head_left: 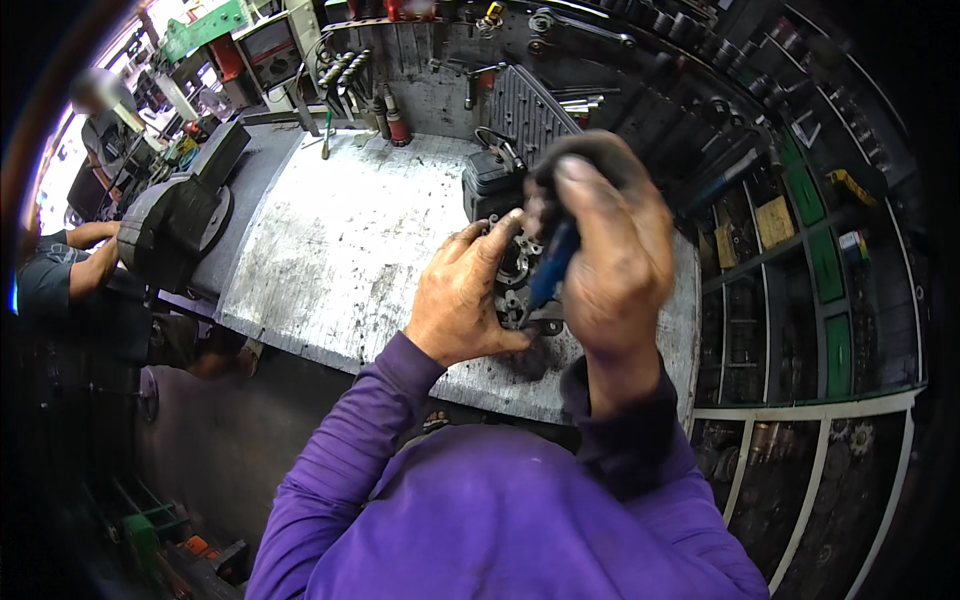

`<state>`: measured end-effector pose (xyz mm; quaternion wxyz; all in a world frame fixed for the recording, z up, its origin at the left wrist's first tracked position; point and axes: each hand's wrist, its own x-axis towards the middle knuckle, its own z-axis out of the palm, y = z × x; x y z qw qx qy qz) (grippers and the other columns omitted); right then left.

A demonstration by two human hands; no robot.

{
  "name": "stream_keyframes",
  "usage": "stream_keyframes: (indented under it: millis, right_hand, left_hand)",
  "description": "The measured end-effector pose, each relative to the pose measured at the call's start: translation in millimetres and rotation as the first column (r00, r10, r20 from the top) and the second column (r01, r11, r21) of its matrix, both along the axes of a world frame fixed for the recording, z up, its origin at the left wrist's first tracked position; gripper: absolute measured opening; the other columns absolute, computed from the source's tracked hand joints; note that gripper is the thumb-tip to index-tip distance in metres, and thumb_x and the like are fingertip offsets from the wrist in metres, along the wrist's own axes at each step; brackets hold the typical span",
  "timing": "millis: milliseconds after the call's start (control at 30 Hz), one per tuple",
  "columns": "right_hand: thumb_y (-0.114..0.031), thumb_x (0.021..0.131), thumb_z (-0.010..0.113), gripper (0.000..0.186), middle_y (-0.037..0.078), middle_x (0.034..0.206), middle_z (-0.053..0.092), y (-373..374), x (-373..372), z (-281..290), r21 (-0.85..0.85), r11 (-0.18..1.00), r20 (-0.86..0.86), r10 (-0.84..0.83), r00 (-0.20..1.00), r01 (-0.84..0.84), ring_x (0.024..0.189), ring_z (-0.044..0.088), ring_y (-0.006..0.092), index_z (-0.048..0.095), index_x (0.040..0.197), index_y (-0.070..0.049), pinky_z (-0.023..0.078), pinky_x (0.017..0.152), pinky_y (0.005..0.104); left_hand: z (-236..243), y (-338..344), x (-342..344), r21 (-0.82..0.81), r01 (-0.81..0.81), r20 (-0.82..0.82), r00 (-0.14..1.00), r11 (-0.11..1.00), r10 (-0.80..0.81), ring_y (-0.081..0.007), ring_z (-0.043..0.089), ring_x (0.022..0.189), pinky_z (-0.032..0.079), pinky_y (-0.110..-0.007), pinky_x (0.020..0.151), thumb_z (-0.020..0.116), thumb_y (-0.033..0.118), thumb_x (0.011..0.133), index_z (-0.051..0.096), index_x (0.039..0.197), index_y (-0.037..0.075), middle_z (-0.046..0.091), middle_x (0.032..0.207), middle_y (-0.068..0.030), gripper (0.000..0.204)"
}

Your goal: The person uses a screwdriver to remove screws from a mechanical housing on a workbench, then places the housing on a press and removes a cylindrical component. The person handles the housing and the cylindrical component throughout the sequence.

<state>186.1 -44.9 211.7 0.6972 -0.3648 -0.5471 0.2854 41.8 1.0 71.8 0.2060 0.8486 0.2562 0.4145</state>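
On the workbench (330, 235) lies a metal machine part (513, 268) with round openings and lugs, partly covered by my hands. My left hand (462, 290) spans its left side, fingers at the far edge and thumb at the near edge, holding it. Above its right side, my right hand (620, 255) is closed around a slim blue tool (556, 262) that slants down toward the part. Motion blurs this hand, so the tool's kind and whether its tip touches are unclear. A dark curved shape (605, 152) shows at the top of the hand; I cannot make out what it is.
A large vise (170, 225) stands at the bench's left end, with another person (85, 240) beyond it. Behind the part are a black box-shaped object (488, 185) and a ribbed grey panel (530, 110). Shelves with green panels (838, 355) line the right side.
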Motion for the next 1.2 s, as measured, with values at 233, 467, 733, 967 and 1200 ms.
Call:
stream_keyframes:
  millis: [233, 467, 733, 967, 1200]
  right_hand:
    - [-0.027, 0.101, 0.071, 0.029, 0.008, 0.094, 0.073, 4.7, -0.7, 17.2, -0.006, 0.885, 0.133, 0.461, 0.877, -0.465, 0.095, 0.070, 0.0155, 0.074, 0.101, 0.002, 0.055, 0.087, 0.0300]
    - [-0.024, 0.109, 0.060, 0.027, 0.006, 0.081, 0.065, 9.7, 6.5, 10.4, -0.028, 0.489, -0.268, 0.836, 0.478, -0.872, 0.072, 0.064, 0.0152, 0.067, 0.101, 0.002, 0.052, 0.064, 0.0318]
    - [-0.024, 0.103, 0.071, 0.028, 0.013, 0.090, 0.072, -4.3, -0.9, -11.6, 0.021, 0.997, 0.101, 0.077, 0.992, -0.079, 0.084, 0.071, 0.0193, 0.070, 0.108, 0.003, 0.057, 0.073, 0.0313]
    - [-0.023, 0.104, 0.073, 0.025, 0.009, 0.098, 0.072, 3.2, 0.7, -14.9, 0.144, 0.911, -0.046, 0.395, 0.918, -0.385, 0.089, 0.069, 0.0159, 0.067, 0.114, -0.001, 0.056, 0.081, 0.0302]
    - [-0.024, 0.116, 0.050, 0.032, 0.008, 0.089, 0.070, 1.3, 2.0, -17.7, 0.026, 0.744, -0.303, 0.642, 0.704, -0.667, 0.078, 0.067, 0.0128, 0.069, 0.115, 0.003, 0.057, 0.072, 0.0300]
  left_hand:
    - [2.1, 1.0, -7.4, 0.031, 0.022, -0.057, 0.998, 0.999, -0.020, -0.0512, 0.029, 0.156, 0.022, -0.072, 0.126, 0.102, 0.047, 0.054, 0.035, 0.165, 0.018, 0.035, 0.165, -0.0230, 0.133]
    - [-27.6, -24.7, -17.6, -0.134, 0.040, 0.162, 0.987, 0.990, -0.018, -0.0493, 0.034, 0.151, 0.034, -0.059, 0.125, 0.103, 0.030, 0.055, 0.027, 0.167, 0.011, 0.036, 0.160, -0.0255, 0.137]
    - [-42.5, -21.7, -16.1, -0.093, -0.052, 0.143, 0.988, 0.994, 0.065, -0.0398, 0.045, 0.147, 0.039, -0.048, 0.123, 0.105, 0.029, 0.060, 0.019, 0.167, 0.002, 0.041, 0.156, -0.0252, 0.140]
    - [-22.8, -29.6, -25.3, -0.082, -0.061, 0.132, 0.989, 0.995, 0.072, -0.0487, 0.035, 0.152, 0.033, -0.057, 0.125, 0.101, 0.036, 0.064, 0.036, 0.162, 0.011, 0.038, 0.161, -0.0245, 0.120]
    - [-15.8, -37.6, -4.5, -0.100, 0.004, 0.180, 0.984, 0.995, 0.014, -0.0550, 0.030, 0.154, 0.030, -0.063, 0.124, 0.087, 0.015, 0.076, 0.073, 0.114, 0.009, 0.044, 0.159, -0.0257, 0.042]
